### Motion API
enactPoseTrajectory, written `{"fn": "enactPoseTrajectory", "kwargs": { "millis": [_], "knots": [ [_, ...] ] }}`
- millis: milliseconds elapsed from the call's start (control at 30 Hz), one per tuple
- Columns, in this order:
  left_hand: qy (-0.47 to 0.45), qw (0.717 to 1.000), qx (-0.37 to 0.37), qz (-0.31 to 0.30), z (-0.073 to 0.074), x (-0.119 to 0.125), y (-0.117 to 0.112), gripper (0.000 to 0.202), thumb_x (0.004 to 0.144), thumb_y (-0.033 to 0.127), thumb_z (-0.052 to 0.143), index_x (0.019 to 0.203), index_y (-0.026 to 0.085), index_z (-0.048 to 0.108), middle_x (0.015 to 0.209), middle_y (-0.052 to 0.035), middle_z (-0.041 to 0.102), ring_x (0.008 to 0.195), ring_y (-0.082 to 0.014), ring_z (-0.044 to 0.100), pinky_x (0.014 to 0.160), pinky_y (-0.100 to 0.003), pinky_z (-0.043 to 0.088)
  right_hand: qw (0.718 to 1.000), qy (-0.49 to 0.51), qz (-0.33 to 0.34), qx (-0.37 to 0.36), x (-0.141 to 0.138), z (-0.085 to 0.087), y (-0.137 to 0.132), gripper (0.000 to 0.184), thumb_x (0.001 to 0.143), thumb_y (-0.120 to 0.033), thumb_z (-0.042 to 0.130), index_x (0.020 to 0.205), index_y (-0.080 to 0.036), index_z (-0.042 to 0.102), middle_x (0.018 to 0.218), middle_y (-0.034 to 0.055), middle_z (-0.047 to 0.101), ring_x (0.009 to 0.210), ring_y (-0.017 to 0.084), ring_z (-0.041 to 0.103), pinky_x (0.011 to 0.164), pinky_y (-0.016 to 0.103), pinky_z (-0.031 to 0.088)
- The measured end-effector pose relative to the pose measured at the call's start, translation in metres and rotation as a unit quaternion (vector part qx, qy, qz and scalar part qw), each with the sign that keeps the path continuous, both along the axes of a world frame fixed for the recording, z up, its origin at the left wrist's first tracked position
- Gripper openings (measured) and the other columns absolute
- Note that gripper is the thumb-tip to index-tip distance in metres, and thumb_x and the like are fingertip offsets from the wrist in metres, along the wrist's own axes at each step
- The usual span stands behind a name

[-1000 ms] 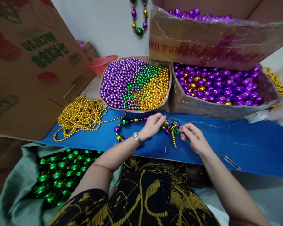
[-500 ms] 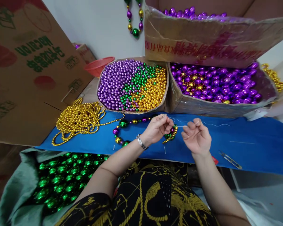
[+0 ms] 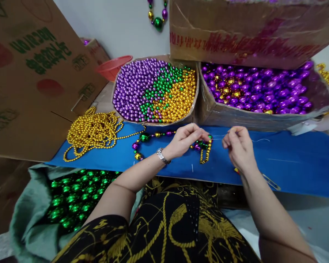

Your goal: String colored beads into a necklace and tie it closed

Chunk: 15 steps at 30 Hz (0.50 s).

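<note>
My left hand [image 3: 188, 139] is closed over one end of a bead necklace, its fingertips pinching by a green bead. Below those fingers hangs a short loop of small gold beads [image 3: 207, 155] with green and purple beads beside it. My right hand [image 3: 239, 146] is closed in a pinch on thin white string [image 3: 217, 137], which runs between the two hands. A loose tail of it trails out to the right. The rest of the bead necklace [image 3: 144, 137], with large green, purple and gold beads, curves across the blue cloth to the left of my left hand.
A box of small purple, green and gold beads [image 3: 153, 91] stands behind my hands, with a box of larger purple beads [image 3: 259, 87] at its right. Gold bead strands [image 3: 93, 131] lie left. Thread snips [image 3: 271, 182] lie near the cloth's [image 3: 312, 164] front edge. A sack [image 3: 30, 208] holds green balls.
My hands have moved slightly right and my right hand has turned, its fingers now curled toward the left. The small gold beads now hang as a loop under my left hand.
</note>
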<state>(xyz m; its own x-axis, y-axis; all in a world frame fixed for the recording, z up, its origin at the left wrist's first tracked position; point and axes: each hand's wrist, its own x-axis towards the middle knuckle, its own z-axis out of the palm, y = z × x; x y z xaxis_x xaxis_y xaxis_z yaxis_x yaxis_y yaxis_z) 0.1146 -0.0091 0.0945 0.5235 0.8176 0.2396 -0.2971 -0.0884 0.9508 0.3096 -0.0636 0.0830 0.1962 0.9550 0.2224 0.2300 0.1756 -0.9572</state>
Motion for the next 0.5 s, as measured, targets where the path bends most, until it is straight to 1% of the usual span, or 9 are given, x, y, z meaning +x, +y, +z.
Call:
{"fn": "enactPoseTrajectory", "kwargs": {
  "millis": [33,67,100,133,200,267,333,433,500],
  "knots": [
    [0.007,1.000,0.019,-0.007,0.008,0.003,0.003,0.036,0.088,0.053,0.061,0.078,0.019,0.059,0.086,-0.0067,0.073,0.091,-0.0169,0.067,0.082,-0.033,0.053,0.993,-0.115,-0.013,0.025,0.002,0.006,0.001,0.020,0.096,-0.043,0.046,0.107,-0.027,0.047,0.066,-0.0029,0.047,0.058,0.015,0.048,0.059,0.029,0.040],
    [0.012,0.999,0.030,-0.014,0.015,0.007,0.005,0.038,0.088,0.055,0.061,0.079,0.019,0.059,0.086,-0.0067,0.073,0.090,-0.0169,0.068,0.080,-0.033,0.054,0.972,-0.230,-0.018,0.050,0.003,0.011,0.003,0.024,0.096,-0.041,0.045,0.113,-0.025,0.050,0.071,-0.0001,0.054,0.063,0.016,0.052,0.063,0.031,0.042],
    [0.016,0.999,0.034,-0.019,0.022,0.010,0.008,0.039,0.088,0.057,0.060,0.079,0.019,0.059,0.086,-0.0063,0.072,0.085,-0.0161,0.068,0.078,-0.033,0.055,0.939,-0.335,-0.015,0.074,0.005,0.017,0.004,0.026,0.097,-0.038,0.043,0.116,-0.023,0.053,0.075,0.0026,0.058,0.068,0.018,0.055,0.067,0.032,0.043],
    [0.019,0.999,0.033,-0.022,0.028,0.013,0.011,0.041,0.087,0.059,0.060,0.079,0.019,0.058,0.086,-0.0059,0.072,0.080,-0.0148,0.067,0.075,-0.032,0.055,0.902,-0.421,-0.006,0.097,0.006,0.022,0.005,0.027,0.097,-0.035,0.041,0.114,-0.021,0.056,0.077,0.0048,0.060,0.072,0.019,0.056,0.069,0.033,0.043],
    [0.022,0.999,0.023,-0.024,0.038,0.017,0.018,0.042,0.088,0.059,0.059,0.079,0.018,0.056,0.085,-0.0051,0.071,0.072,-0.0123,0.065,0.071,-0.030,0.056,0.836,-0.530,0.011,0.141,0.010,0.034,0.009,0.027,0.097,-0.031,0.038,0.100,-0.019,0.062,0.076,0.0070,0.059,0.075,0.020,0.055,0.070,0.033,0.042],
    [0.024,0.999,0.015,-0.028,0.048,0.019,0.024,0.040,0.091,0.055,0.056,0.080,0.017,0.056,0.084,-0.0045,0.069,0.075,-0.0120,0.066,0.068,-0.028,0.055,0.790,-0.587,0.028,0.174,0.013,0.047,0.016,0.028,0.097,-0.030,0.038,0.086,-0.019,0.061,0.072,0.0069,0.056,0.072,0.019,0.051,0.067,0.033,0.040],
    [0.026,0.999,0.018,-0.034,0.064,0.020,0.030,0.035,0.096,0.047,0.053,0.080,0.015,0.055,0.081,-0.0035,0.066,0.082,-0.0133,0.068,0.068,-0.026,0.055,0.761,-0.613,0.040,0.208,0.016,0.065,0.025,0.032,0.098,-0.032,0.038,0.075,-0.019,0.057,0.069,0.0065,0.052,0.068,0.017,0.046,0.063,0.032,0.036],
    [0.024,0.999,0.035,-0.031,0.097,0.020,0.035,0.031,0.099,0.032,0.047,0.076,0.012,0.052,0.073,0.0002,0.061,0.081,-0.0122,0.069,0.067,-0.023,0.053,0.739,-0.628,0.048,0.240,0.014,0.099,0.040,0.040,0.099,-0.035,0.035,0.067,-0.018,0.051,0.066,0.0059,0.050,0.065,0.013,0.044,0.061,0.033,0.030],
    [0.030,0.998,0.056,-0.020,0.124,0.019,0.035,0.030,0.099,0.026,0.042,0.074,0.011,0.049,0.069,0.0036,0.058,0.079,-0.0108,0.069,0.065,-0.022,0.051,0.738,-0.635,0.049,0.223,0.011,0.122,0.050,0.046,0.100,-0.041,0.033,0.069,-0.016,0.056,0.068,0.0055,0.055,0.069,0.011,0.049,0.062,0.034,0.029]
  ]
}}
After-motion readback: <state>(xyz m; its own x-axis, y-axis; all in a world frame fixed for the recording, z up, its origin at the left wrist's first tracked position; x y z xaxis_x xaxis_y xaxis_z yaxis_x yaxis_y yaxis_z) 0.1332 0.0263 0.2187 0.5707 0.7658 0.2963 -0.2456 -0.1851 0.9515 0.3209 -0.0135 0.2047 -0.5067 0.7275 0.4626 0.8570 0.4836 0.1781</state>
